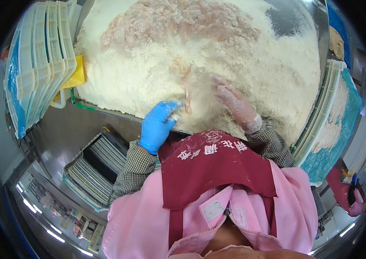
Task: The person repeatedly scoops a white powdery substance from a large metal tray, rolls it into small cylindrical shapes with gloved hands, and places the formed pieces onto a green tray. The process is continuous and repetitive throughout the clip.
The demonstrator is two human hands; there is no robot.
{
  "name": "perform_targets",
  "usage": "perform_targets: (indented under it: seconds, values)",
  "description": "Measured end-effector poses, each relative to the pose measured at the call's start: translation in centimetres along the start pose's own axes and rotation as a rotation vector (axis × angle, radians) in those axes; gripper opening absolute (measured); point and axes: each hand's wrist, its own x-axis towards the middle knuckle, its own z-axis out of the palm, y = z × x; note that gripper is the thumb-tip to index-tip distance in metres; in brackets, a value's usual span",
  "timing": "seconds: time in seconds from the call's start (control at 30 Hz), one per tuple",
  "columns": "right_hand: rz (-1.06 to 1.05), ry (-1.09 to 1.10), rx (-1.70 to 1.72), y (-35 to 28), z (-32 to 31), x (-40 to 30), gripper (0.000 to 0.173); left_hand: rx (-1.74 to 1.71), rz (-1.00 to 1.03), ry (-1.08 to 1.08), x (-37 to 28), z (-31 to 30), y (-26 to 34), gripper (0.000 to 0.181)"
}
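Observation:
In a blue glove, my left hand (157, 127) is at the near edge of a bed of pale flour (128, 81). Its thumb and fingers are apart, with floury crumbs on the tips. Just beyond those fingertips lies a thin strip of raw meat (187, 92), stretched lengthwise on the flour. To the right of the strip, my right hand (234, 102) is slightly blurred, flour-dusted and in a thin clear glove. Its fingers are extended over the flour and nothing shows in its grasp. A large heap of raw meat pieces (176, 24) rests at the far side.
Pale plastic trays (40, 61) stand at left beside a yellow plastic piece (77, 73). Stacked trays (335, 129) with a teal liner adjoin the table at right. More stacked trays (89, 174) sit low at left. Another person (357, 202) is at far right.

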Motion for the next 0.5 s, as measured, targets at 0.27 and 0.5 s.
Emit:
perform_targets:
  seconds: [0.27,0.5]
  values:
    - [0.018,0.118,0.358,3.0,3.3,2.5,0.042,0.02,-0.015,0.492,5.2,4.0,-1.5,0.044]
    - [0.091,0.011,0.138,2.2,2.5,2.4,0.04,0.334,-0.064,-0.044,1.7,4.2,1.9,0.045]
